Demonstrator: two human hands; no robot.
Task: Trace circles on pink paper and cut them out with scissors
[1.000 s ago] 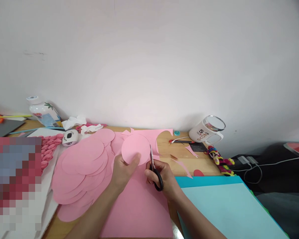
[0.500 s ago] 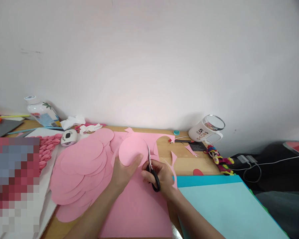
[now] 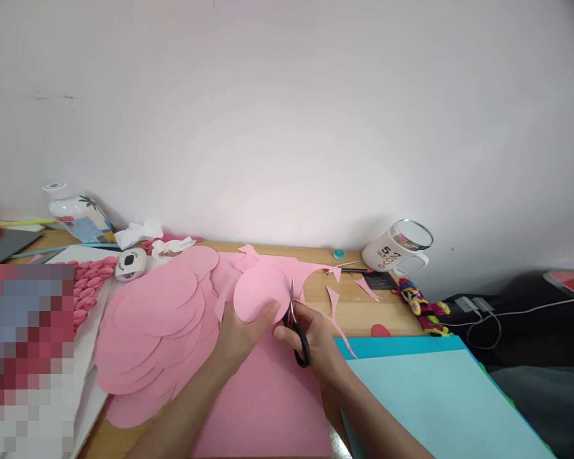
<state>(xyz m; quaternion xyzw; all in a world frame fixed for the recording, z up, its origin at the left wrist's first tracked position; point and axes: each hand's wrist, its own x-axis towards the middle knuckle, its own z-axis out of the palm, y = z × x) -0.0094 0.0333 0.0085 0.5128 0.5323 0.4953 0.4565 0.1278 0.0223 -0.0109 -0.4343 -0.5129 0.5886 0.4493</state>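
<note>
A pink paper circle [image 3: 259, 290] is pinched in my left hand [image 3: 242, 328], thumb on top, over a larger pink sheet [image 3: 268, 408]. My right hand [image 3: 313, 331] is closed around the black handles of a pair of scissors [image 3: 302, 344]. The scissors' blades point away from me along the circle's right edge and look nearly closed. Thin pink offcuts [image 3: 335, 309] trail to the right of the scissors. On the left, beside my left forearm, lies a loose pile of cut pink paper circles [image 3: 157, 306].
A white mug [image 3: 397, 245] and a small colourful figure [image 3: 423, 306] stand at the back right. Pale blue sheets [image 3: 440, 401] cover the right side. A white bottle [image 3: 79, 213], a white round gadget [image 3: 131, 263] and crumpled tissue [image 3: 138, 234] sit at the left, before the wall.
Both hands, the circle and the scissors have shifted slightly right. The pink offcut by my right wrist has swung outward, its lower end now over the blue sheets.
</note>
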